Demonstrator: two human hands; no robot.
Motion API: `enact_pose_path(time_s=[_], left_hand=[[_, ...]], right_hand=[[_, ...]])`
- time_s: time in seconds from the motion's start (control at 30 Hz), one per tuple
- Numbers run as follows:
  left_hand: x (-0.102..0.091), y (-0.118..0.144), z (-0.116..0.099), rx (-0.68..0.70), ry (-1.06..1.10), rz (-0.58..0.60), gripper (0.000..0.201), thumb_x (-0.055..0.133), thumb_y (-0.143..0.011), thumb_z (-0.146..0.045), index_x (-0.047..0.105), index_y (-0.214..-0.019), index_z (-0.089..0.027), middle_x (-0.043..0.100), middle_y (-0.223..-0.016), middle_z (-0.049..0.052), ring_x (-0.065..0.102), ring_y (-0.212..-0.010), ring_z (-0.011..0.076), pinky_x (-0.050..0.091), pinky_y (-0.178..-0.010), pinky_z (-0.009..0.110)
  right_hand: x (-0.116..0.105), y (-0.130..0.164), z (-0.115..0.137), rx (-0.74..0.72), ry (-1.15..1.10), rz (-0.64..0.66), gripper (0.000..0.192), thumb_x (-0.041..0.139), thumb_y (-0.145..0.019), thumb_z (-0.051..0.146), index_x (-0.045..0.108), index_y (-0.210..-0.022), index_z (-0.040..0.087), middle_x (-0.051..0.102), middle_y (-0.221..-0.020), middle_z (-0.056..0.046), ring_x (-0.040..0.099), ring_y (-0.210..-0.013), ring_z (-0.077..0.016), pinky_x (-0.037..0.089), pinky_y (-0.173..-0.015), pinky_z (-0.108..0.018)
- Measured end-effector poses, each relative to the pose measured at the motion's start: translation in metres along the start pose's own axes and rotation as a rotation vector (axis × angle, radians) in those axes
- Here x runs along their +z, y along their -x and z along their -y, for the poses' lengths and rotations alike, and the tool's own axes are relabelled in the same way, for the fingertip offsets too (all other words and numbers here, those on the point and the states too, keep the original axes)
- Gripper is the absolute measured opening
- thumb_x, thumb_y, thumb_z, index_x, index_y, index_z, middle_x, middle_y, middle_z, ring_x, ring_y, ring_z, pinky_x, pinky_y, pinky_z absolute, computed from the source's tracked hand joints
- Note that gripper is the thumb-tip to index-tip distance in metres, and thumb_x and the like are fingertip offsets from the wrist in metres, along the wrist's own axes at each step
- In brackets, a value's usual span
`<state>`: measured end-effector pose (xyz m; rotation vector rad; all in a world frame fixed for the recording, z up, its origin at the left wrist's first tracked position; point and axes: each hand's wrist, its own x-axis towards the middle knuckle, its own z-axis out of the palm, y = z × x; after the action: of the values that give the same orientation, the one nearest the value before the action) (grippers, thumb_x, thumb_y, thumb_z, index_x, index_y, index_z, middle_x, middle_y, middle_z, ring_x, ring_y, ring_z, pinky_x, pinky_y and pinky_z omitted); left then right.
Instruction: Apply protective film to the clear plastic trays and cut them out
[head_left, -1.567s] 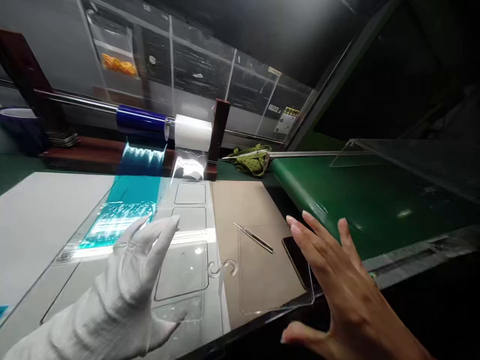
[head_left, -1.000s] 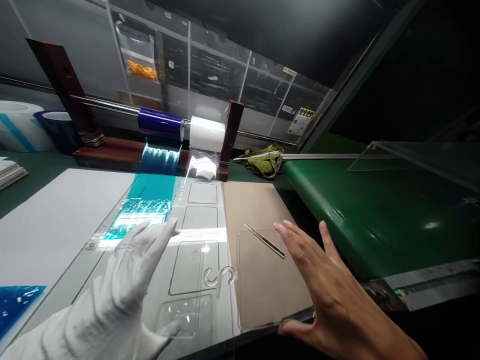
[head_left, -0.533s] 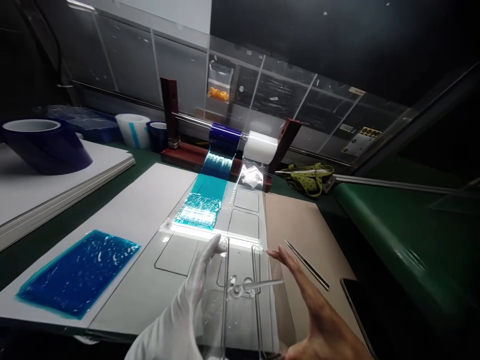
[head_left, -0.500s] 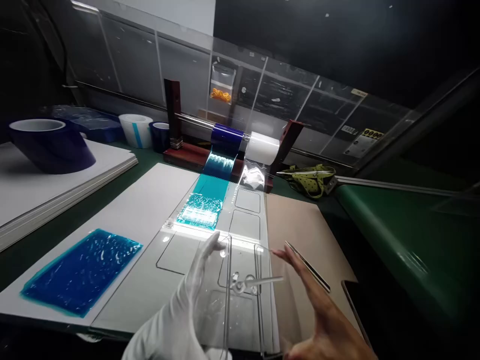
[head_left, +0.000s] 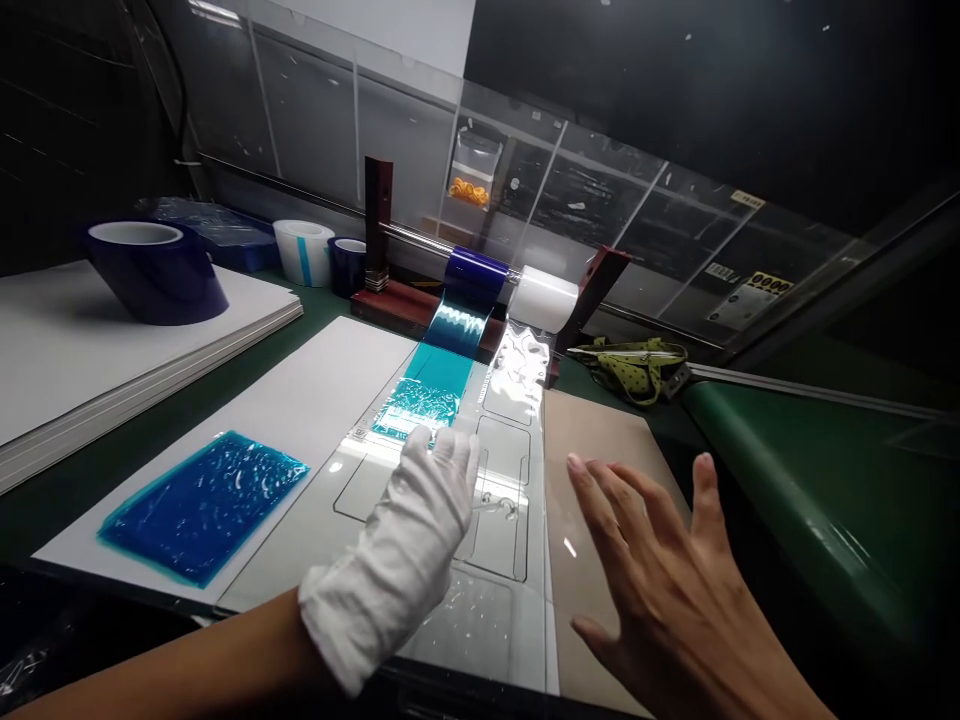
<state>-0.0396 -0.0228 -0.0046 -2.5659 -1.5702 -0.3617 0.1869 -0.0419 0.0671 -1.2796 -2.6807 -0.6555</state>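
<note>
My left hand (head_left: 409, 535), in a white glove, reaches over the marked grey sheet (head_left: 262, 575) with its fingers stretched out close together. Just right of its fingers, a clear plastic part (head_left: 501, 508) lies in an outlined area; whether the glove touches it I cannot tell. My right hand (head_left: 664, 575) is bare, with fingers spread and nothing in them, over the brown board (head_left: 592, 430). Beyond the glove, teal film (head_left: 439, 375) runs down from a blue roll (head_left: 476, 272). Clear film (head_left: 517, 365) hangs from a white roll (head_left: 544, 298) beside it.
A dark red stand (head_left: 378, 220) carries both rolls. Glossy blue sheet material (head_left: 202, 505) lies at left on white paper (head_left: 322, 390). A large blue tape roll (head_left: 157, 275) sits on stacked sheets (head_left: 45, 350). A yellow-green dotted pouch (head_left: 637, 370) lies at back right.
The clear plastic part, upright between my hands before, now lies on the sheet. My left hand has turned palm down; my right has moved away rightward with fingers spread. The view has shifted.
</note>
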Motion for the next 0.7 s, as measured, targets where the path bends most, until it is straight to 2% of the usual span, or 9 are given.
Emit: enact_pose_path(time_s=[0.07,0.13,0.2,0.27,0.3,0.4,0.53,0.6,0.7], left_hand=[[-0.001,0.007,0.005,-0.006,0.058,-0.014,0.093,0.062,-0.064,-0.030,0.025,-0.148,-0.015,0.047,-0.137,0.021,0.041,-0.126,0.0492,0.032,-0.101,0.070],[-0.004,0.017,0.015,-0.022,0.206,0.050,0.109,0.065,-0.060,-0.035,0.010,-0.151,-0.014,0.043,-0.139,0.022,0.042,-0.126,0.0489,0.033,-0.104,0.068],[-0.006,0.027,0.021,-0.068,0.442,0.216,0.123,0.068,-0.057,-0.039,-0.007,-0.151,-0.015,0.030,-0.148,0.024,0.035,-0.133,0.0474,0.037,-0.105,0.063],[-0.005,0.035,0.022,-0.116,0.640,0.387,0.128,0.070,-0.056,-0.037,-0.017,-0.149,-0.019,0.016,-0.154,0.024,0.026,-0.139,0.0432,0.038,-0.106,0.057],[-0.004,0.037,0.021,-0.131,0.691,0.429,0.129,0.071,-0.055,-0.035,-0.017,-0.148,-0.021,0.013,-0.155,0.023,0.023,-0.141,0.0415,0.036,-0.107,0.056],[-0.004,0.037,0.019,-0.126,0.723,0.432,0.127,0.072,-0.052,-0.028,-0.009,-0.150,-0.025,0.015,-0.156,0.019,0.025,-0.140,0.0410,0.035,-0.109,0.055],[-0.014,0.032,0.029,-0.068,0.685,0.449,0.122,0.070,-0.051,-0.022,0.001,-0.150,-0.036,0.019,-0.155,0.015,0.041,-0.131,0.0408,0.054,-0.091,0.049],[-0.017,0.030,0.034,0.036,0.682,0.425,0.122,0.073,-0.047,-0.022,0.008,-0.150,-0.038,0.029,-0.149,0.013,0.050,-0.123,0.0373,0.057,-0.084,0.044],[-0.008,0.027,0.029,0.091,0.591,0.315,0.122,0.075,-0.045,-0.030,0.012,-0.150,-0.035,0.040,-0.139,0.013,0.048,-0.121,0.0392,0.049,-0.094,0.052]], right_hand=[[0.005,0.013,-0.011,0.035,-0.099,0.011,0.109,0.069,-0.068,0.046,0.008,-0.154,0.015,0.053,-0.135,-0.018,0.046,-0.125,-0.0418,-0.004,-0.109,-0.074],[0.013,0.030,-0.024,0.078,-0.257,0.053,0.113,0.071,-0.069,0.049,0.004,-0.154,0.016,0.049,-0.140,-0.018,0.041,-0.131,-0.0423,0.001,-0.111,-0.072],[0.022,0.045,-0.032,0.095,-0.442,0.108,0.118,0.071,-0.070,0.056,-0.002,-0.154,0.016,0.042,-0.146,-0.018,0.035,-0.136,-0.0419,0.007,-0.112,-0.070],[0.030,0.055,-0.034,0.095,-0.599,0.149,0.120,0.068,-0.072,0.062,-0.007,-0.153,0.018,0.038,-0.150,-0.018,0.029,-0.139,-0.0412,0.011,-0.113,-0.068],[0.033,0.058,-0.033,0.100,-0.650,0.159,0.119,0.067,-0.072,0.064,-0.009,-0.153,0.019,0.036,-0.151,-0.017,0.027,-0.140,-0.0409,0.012,-0.112,-0.067],[0.039,0.061,-0.029,0.142,-0.701,0.167,0.118,0.067,-0.071,0.065,-0.006,-0.153,0.022,0.033,-0.153,-0.015,0.022,-0.141,-0.0411,0.014,-0.112,-0.067],[0.042,0.065,-0.034,0.139,-0.715,0.192,0.118,0.070,-0.069,0.064,-0.001,-0.154,0.025,0.033,-0.154,-0.013,0.019,-0.141,-0.0413,0.014,-0.112,-0.066],[0.045,0.070,-0.039,0.128,-0.751,0.242,0.115,0.069,-0.069,0.065,0.002,-0.154,0.026,0.034,-0.153,-0.012,0.018,-0.141,-0.0408,0.015,-0.112,-0.066],[0.054,0.076,-0.044,0.142,-0.757,0.308,0.119,0.071,-0.069,0.063,-0.003,-0.154,0.025,0.029,-0.155,-0.014,0.014,-0.142,-0.0432,0.022,-0.108,-0.069]])
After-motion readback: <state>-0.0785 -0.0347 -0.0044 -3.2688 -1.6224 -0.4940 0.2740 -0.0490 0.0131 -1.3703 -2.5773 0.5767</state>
